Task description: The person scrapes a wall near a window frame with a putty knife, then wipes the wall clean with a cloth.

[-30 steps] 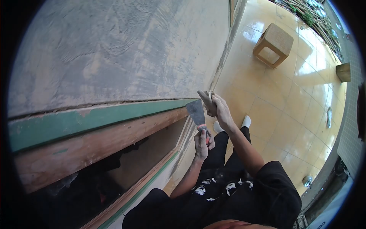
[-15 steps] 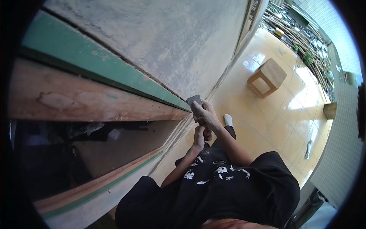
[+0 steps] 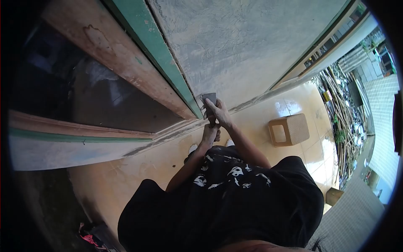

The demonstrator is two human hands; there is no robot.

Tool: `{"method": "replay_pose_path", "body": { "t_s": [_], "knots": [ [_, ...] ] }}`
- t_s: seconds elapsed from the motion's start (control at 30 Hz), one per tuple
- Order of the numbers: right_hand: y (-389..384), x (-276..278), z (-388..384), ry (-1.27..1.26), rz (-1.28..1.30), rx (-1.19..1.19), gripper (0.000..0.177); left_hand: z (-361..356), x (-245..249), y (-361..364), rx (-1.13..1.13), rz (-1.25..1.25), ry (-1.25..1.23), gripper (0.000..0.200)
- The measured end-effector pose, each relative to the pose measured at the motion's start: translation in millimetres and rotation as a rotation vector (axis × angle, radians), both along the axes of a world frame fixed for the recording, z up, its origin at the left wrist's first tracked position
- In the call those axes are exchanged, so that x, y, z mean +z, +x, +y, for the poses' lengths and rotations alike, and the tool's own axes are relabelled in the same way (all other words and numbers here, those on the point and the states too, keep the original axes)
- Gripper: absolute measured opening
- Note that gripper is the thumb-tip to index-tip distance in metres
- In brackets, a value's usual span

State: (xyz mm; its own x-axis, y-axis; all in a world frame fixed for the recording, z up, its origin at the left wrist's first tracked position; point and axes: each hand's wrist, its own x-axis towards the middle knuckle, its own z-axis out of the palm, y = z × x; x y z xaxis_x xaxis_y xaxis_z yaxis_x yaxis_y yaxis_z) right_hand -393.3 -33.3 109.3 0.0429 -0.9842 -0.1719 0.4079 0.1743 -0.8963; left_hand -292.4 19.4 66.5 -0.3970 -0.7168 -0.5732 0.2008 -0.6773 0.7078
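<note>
In front of my body, close to the door frame, I hold a putty knife [image 3: 210,98] with a flat grey blade pointing away from me. My left hand [image 3: 210,135] is closed around its handle, most of which the fingers hide. Further up, my right hand [image 3: 220,113] grips the tool where the blade begins, its thumb lying on the blade face. Behind the blade is the grey, patchy plastered wall [image 3: 226,50]. The green-painted strip [image 3: 161,59] of the door frame runs just left of both hands.
A bare wooden door jamb [image 3: 126,67] borders the dark doorway on the left. To the right, a tan plastic stool [image 3: 296,129] stands on glossy yellowish floor tiles [image 3: 147,172]. Beyond the floor's edge lies a heap of sticks [image 3: 342,122] and debris.
My view has turned, so the doorway, wall and stool appear rotated. My feet now show closer to my body. Both hands still hold the putty knife, near the frame's lower end.
</note>
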Motion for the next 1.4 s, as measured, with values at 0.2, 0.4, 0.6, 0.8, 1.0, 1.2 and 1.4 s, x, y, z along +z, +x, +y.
{"method": "replay_pose_path", "body": {
  "t_s": [0.2, 0.4, 0.6, 0.8, 1.0, 1.2, 1.4],
  "knots": [
    [-13, 4, 5, 0.168, 0.227, 0.199, 0.032, 13, 10, -9, 0.2, -0.057, -0.025, 0.03],
    [-10, -14, 15, 0.041, 0.05, 0.235, 0.032, 24, 11, -19, 0.242, -0.111, 0.009, 0.027],
    [-28, -10, 21, 0.193, 0.07, 0.409, 0.037, 36, 12, -24, 0.283, -0.15, 0.005, 0.025],
    [-40, -25, 35, 0.233, -0.086, 0.37, 0.036, 49, 9, -29, 0.237, -0.123, 0.037, 0.023],
    [-27, 5, 39, 0.126, 0.015, 0.278, 0.036, 47, 6, -38, 0.31, -0.108, 0.088, 0.022],
    [-8, -6, 6, 0.149, 0.208, 0.299, 0.047, 35, -10, -27, 0.341, -0.005, -0.082, 0.018],
    [-12, -7, -4, 0.02, 0.153, 0.164, 0.046, 7, 18, -26, 0.394, -0.214, -0.3, 0.013]
  ]
}}
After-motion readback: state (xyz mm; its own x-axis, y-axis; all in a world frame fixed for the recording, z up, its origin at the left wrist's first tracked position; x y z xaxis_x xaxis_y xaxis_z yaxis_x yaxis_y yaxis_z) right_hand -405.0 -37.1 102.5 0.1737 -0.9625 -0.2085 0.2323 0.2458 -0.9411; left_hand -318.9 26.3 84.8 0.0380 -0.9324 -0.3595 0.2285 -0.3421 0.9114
